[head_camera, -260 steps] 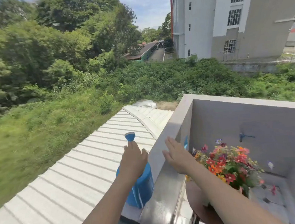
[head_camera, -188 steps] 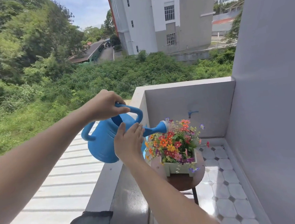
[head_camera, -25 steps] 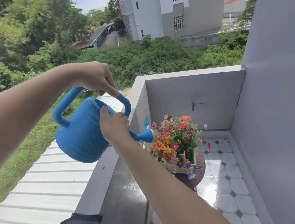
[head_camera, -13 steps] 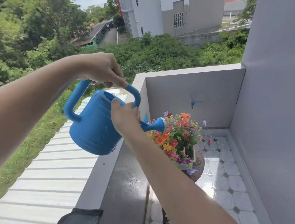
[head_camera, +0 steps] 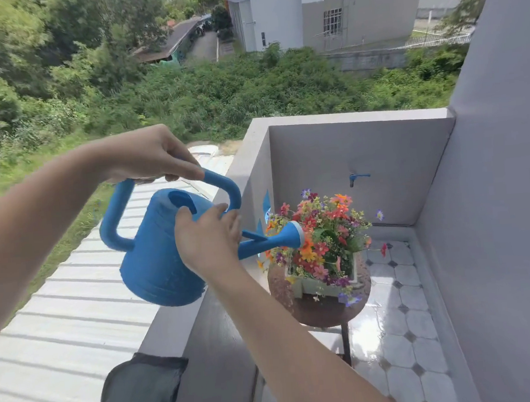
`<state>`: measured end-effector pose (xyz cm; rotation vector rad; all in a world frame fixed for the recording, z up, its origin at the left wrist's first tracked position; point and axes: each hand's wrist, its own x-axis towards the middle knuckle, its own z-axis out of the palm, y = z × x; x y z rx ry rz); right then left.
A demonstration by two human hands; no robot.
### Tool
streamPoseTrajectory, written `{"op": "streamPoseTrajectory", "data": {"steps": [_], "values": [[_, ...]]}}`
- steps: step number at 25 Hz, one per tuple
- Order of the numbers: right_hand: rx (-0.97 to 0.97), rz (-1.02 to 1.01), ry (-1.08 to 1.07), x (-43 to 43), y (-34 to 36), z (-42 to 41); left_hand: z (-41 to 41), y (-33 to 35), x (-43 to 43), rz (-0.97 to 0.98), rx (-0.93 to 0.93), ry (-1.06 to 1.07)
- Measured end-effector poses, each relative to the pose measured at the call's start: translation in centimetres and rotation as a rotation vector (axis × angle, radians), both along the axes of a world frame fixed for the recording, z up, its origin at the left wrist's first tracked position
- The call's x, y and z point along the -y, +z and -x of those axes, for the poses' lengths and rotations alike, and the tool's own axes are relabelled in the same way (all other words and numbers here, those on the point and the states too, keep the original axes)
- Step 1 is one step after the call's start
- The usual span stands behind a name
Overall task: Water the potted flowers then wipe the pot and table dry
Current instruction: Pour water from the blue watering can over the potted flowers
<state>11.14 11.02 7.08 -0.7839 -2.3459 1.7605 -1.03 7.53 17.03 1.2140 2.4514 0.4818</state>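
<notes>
Both hands are on the blue watering can (head_camera: 154, 260): the left hand (head_camera: 153, 154) grips the top handle (head_camera: 222, 182), the right hand (head_camera: 208, 240) rests flat-fingered against its side. Its spout (head_camera: 292, 236) reaches the flowers (head_camera: 326, 224), whose pot (head_camera: 310, 286) sits on the small round table (head_camera: 320, 312).

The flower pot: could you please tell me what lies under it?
A round dark table stands under the pot; the patch directly beneath it is hidden.

Two forearms are shown bare along their whole visible length: the left forearm (head_camera: 36, 215) is cut off by the left border, the right forearm (head_camera: 287, 341) by the bottom border. The left hand (head_camera: 149, 156) and the right hand (head_camera: 208, 241) are likewise left uncovered, down to the fingers (head_camera: 227, 218).
</notes>
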Motion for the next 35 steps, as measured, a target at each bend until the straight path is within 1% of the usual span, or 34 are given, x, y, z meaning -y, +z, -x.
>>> {"op": "streamPoseTrajectory", "data": {"steps": [2,5,7,10,13,17,22,26,29,35], "values": [[0.007,-0.087,0.016,0.2,-0.8,0.2,0.4,-2.0,2.2,-0.154,0.119,0.053],[0.017,-0.216,0.036,0.4,-2.4,0.9,-0.1,-5.6,4.7,-0.386,0.188,0.222],[0.029,-0.291,0.065,0.4,-3.8,1.7,-0.8,-8.1,5.8,-0.500,0.162,0.337],[0.026,-0.418,0.129,0.2,-6.0,3.4,-1.4,-11.4,7.2,-0.625,0.075,0.500],[-0.027,-0.526,0.206,-0.1,-8.3,5.4,-1.8,-14.2,7.8,-0.677,-0.041,0.663],[-0.046,-0.618,0.385,0.1,-10.9,8.3,-2.5,-17.0,8.2,-0.701,-0.205,0.831],[-0.043,-0.701,0.529,0.2,-13.9,10.7,-3.1,-20.7,7.8,-0.752,-0.206,1.048],[-0.082,-0.701,0.652,-0.8,-15.6,11.5,-3.4,-22.4,7.6,-0.755,-0.197,1.109],[-0.130,-0.715,0.679,-1.3,-15.6,11.9,-3.4,-22.3,7.2,-0.762,-0.180,1.132],[-0.160,-0.787,0.733,-2.2,-16.1,12.1,-4.3,-22.3,6.3,-0.734,-0.175,1.127]]}}
